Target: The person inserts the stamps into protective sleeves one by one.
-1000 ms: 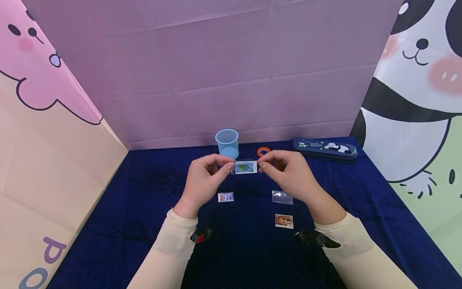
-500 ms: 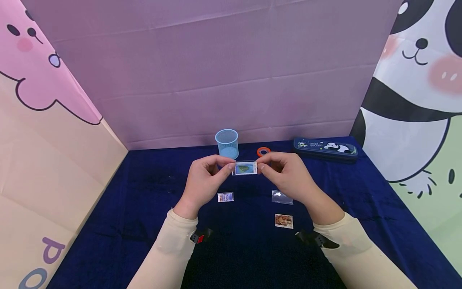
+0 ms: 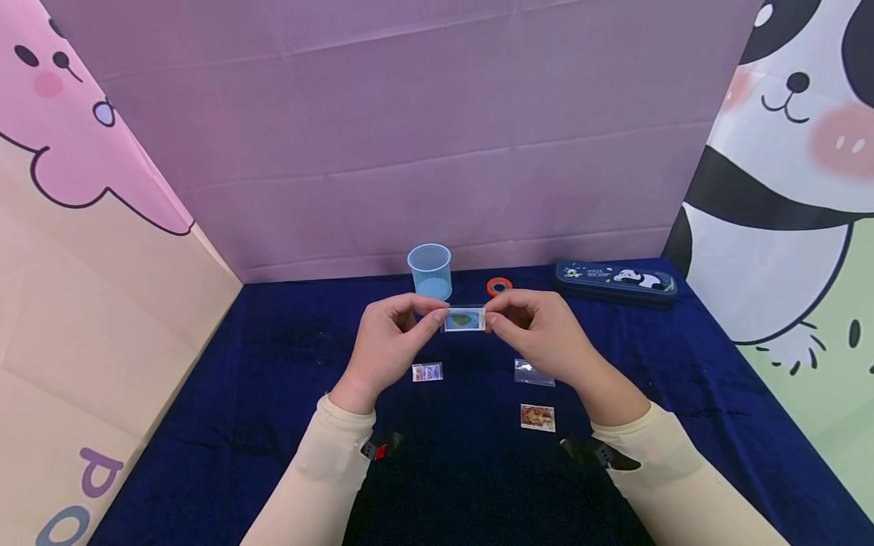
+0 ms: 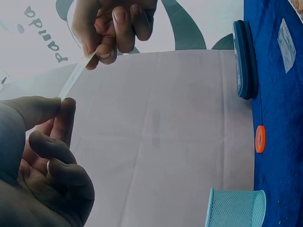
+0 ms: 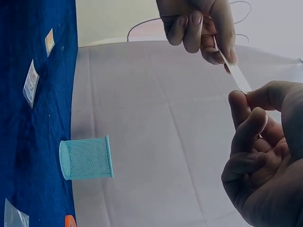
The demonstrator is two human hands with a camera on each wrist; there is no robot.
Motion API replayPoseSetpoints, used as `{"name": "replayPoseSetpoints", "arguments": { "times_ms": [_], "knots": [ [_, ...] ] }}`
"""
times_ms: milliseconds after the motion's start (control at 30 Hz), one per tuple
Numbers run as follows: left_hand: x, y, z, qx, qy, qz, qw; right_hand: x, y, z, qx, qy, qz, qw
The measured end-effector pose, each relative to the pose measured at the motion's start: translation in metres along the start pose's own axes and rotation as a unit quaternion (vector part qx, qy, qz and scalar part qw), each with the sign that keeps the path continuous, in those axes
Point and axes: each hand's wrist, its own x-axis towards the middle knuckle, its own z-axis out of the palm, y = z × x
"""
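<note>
Between both hands, a small stamp with a green and blue picture in a clear plastic sleeve (image 3: 465, 319) is held up above the table. Thumb and forefinger of the left hand (image 3: 391, 337) pinch its left end, and the right hand (image 3: 542, 334) pinches the right end the same way. Both wrist views show it almost edge-on as a thin strip, the other fingers curled loosely beneath. Below it on the cloth lie a sleeved blue and purple stamp (image 3: 427, 372), a clear plastic sleeve (image 3: 534, 372) partly behind the right hand, and a brownish stamp (image 3: 538, 418).
Behind the hands stand a light blue mesh cup (image 3: 430, 265) and an orange tape roll (image 3: 499, 286). A dark blue pencil case with a panda (image 3: 616, 283) lies at the back right. Dark blue cloth (image 3: 273, 425) covers the table, and a plain purplish backdrop (image 3: 410, 136) hangs behind.
The sleeved stamp and both hands have come down very slightly in the head view. The left fingertips sit a little further right, and the right hand has tipped lower. Nothing on the table has moved.
</note>
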Motion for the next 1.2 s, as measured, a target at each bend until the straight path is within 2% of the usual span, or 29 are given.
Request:
{"name": "replayPoseSetpoints", "arguments": {
  "times_ms": [867, 1200],
  "knots": [
    [-0.0002, 0.0064, 0.0034, 0.001, -0.018, 0.001, 0.9998, -0.0011, -0.0016, -0.0009, -0.007, -0.001, -0.002, 1.0],
    [-0.0024, 0.0079, 0.0067, -0.004, -0.004, 0.006, 1.0, -0.0028, -0.0043, -0.0033, -0.008, -0.013, -0.007, 0.9999]
  ]
}}
